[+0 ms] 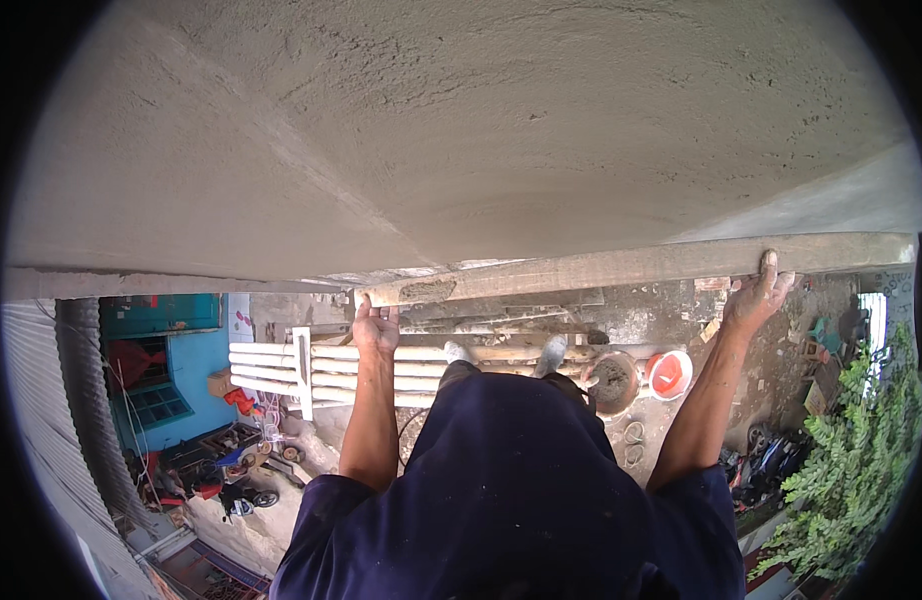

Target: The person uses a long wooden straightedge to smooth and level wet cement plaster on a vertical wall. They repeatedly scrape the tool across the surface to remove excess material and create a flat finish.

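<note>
A long wooden board runs across the bottom of the grey plastered wall, lying along it. Near its left end, where a patch of wet mortar sticks to the wood, my left hand grips the lower edge. Toward the far right end my right hand holds the board, with the thumb up on its face and the fingers around the underside. Both arms are stretched out and well apart. The fresh plaster is rough in places and smoother just above the board.
My feet stand on a scaffold of bamboo poles high above the ground. On it to the right sit a tub of mortar and a red-and-white bucket. Leafy branches rise at right; a blue house wall stands at left.
</note>
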{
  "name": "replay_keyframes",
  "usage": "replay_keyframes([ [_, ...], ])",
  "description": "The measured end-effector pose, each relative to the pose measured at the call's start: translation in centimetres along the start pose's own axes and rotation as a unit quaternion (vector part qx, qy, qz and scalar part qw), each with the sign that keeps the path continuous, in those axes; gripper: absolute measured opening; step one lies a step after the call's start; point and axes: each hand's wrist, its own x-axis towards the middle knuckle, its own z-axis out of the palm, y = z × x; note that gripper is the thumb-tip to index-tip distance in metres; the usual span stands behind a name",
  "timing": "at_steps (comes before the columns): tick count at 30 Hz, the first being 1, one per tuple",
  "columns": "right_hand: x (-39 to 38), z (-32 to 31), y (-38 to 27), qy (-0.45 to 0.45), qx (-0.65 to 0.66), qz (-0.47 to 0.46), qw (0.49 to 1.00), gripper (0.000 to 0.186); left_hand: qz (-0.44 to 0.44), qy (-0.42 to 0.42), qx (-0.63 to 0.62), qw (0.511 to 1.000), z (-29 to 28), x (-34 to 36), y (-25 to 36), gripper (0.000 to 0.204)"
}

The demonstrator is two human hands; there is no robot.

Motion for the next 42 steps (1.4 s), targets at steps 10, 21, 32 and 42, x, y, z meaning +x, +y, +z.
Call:
replay_keyframes([
  [10, -2.0, 0.7, 1.8, -0.014, 0.168, 0.066, 0.983, 0.044, 0.009, 0.034, -0.009, 0.999, 3.4, -2.5, 0.0, 0.056],
  [21, -7.5, -0.1, -2.4, -0.106, 0.123, -0.051, 0.985, 0.065, -0.111, 0.17, -0.047, 0.978, 5.7, 3.0, -10.9, 0.041],
  [32, -13.6, -4.5, -4.6, -0.14, 0.053, -0.103, 0.983, 0.058, -0.189, 0.253, 0.149, 0.937, 8.8, 4.3, -22.3, 0.024],
  [42, -12.4, -8.1, -5.0, -0.038, -0.075, -0.151, 0.985, 0.052, -0.275, 0.048, 0.341, 0.898, 10.7, -4.4, -33.3, 0.03],
])
